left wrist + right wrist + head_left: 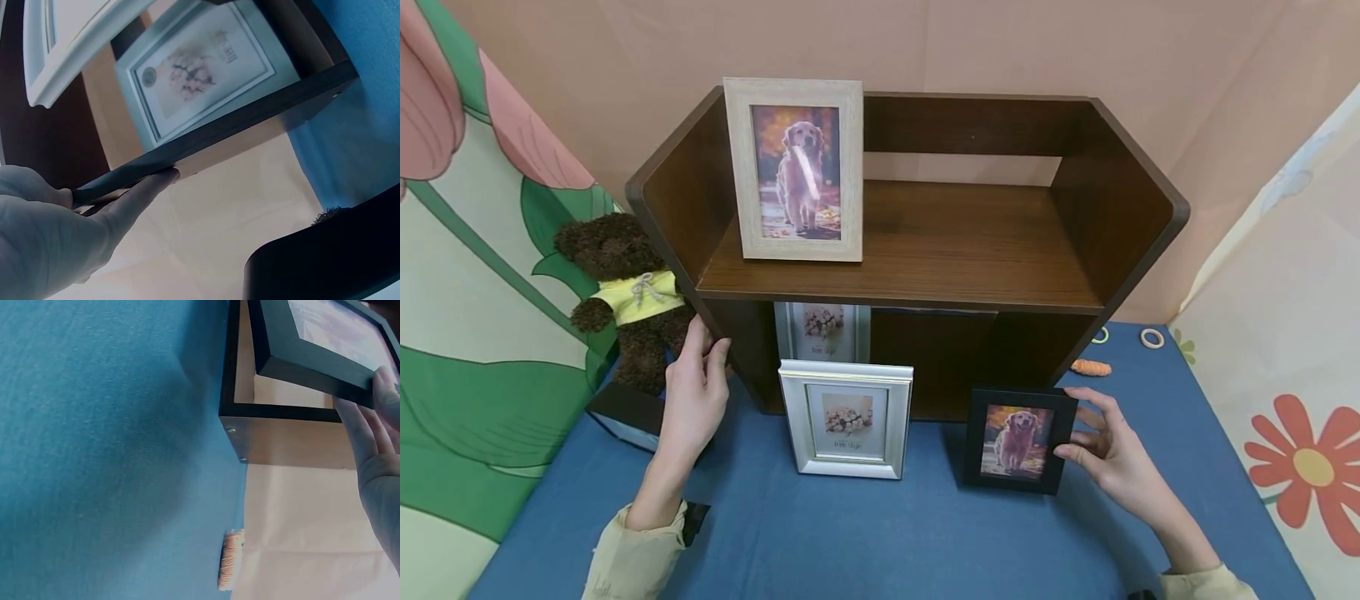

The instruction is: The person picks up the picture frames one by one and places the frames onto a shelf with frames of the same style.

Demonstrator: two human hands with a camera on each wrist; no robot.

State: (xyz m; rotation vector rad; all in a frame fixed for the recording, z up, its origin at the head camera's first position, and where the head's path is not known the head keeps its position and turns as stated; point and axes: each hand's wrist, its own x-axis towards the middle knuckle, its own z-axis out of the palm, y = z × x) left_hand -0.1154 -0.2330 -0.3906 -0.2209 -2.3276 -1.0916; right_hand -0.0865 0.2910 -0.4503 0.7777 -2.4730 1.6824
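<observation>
The brown shelf [955, 237] holds a whitish frame [803, 179] above, a pale frame [823, 329] below. Left fingers [696, 343], narrowly parted, pinch its side; right fingers [1096, 398] likewise pinch a black frame [1018, 440] before its right end.

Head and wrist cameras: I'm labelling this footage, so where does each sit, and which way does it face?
Head: worn on the head, facing forward and down at the brown shelf; left hand, right hand and sleeves show.
Left wrist: on that wrist, facing the shelf's left side panel; the left hand gripping it shows.
Right wrist: on that wrist, facing the black photo frame; the right hand holding it shows.
Shared: head and right wrist views both show that frame.
</observation>
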